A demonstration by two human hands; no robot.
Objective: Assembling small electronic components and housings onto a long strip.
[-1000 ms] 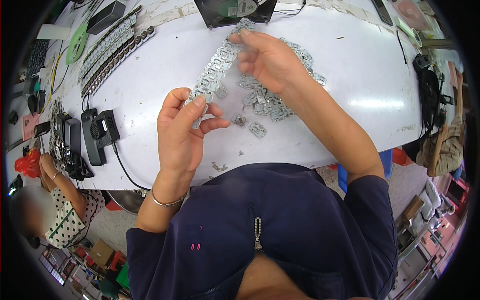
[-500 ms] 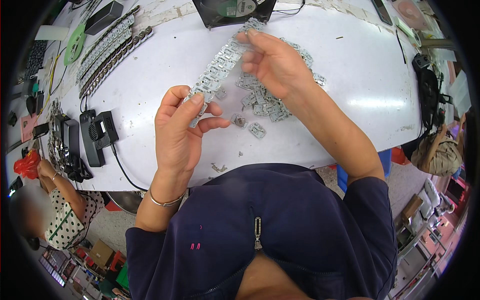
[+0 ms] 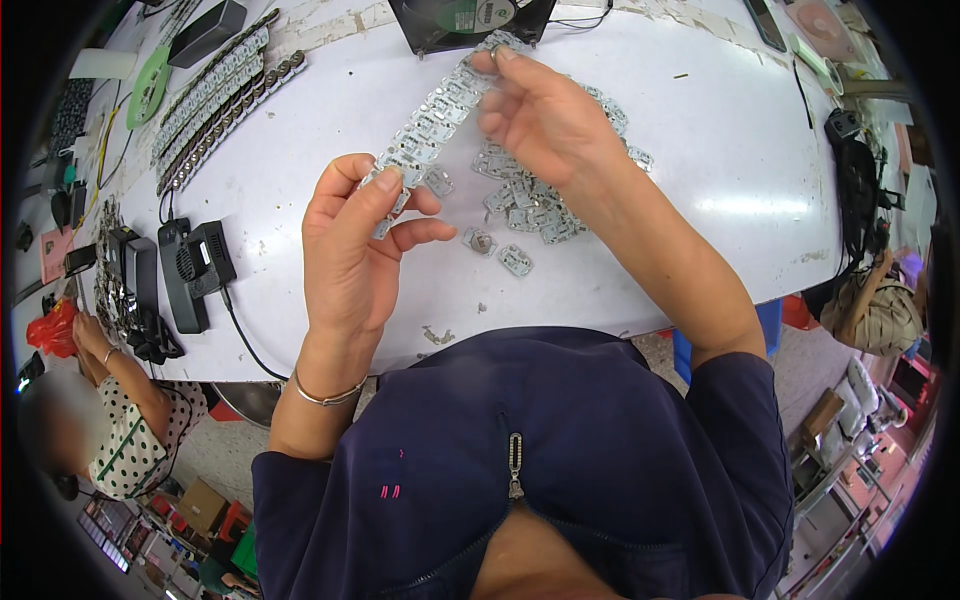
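Observation:
Between my hands, a strip of small white circuit boards (image 3: 433, 120) slants up and to the right above the white table (image 3: 700, 130). My left hand (image 3: 355, 225) pinches its near end between thumb and fingers. The far end is gripped by my right hand (image 3: 550, 110), thumb and forefinger closed on it, the other fingers curled. Under and beside my right forearm lies a pile of loose circuit boards (image 3: 535, 215). Two single ones sit closer to me: a circuit board with a brownish part (image 3: 480, 240) and a plain circuit board (image 3: 515, 261).
A black fan (image 3: 470, 22) stands at the far edge. More board strips (image 3: 215, 105) lie far left, beyond black power adapters (image 3: 200, 265) with a cable. At the left a co-worker's hands (image 3: 92, 335) are near a red plastic bag (image 3: 52, 328). Black bag straps (image 3: 858, 190) hang at right.
Both hands have shifted slightly to the left and away from me with the strip. The loose boards on the table look unmoved.

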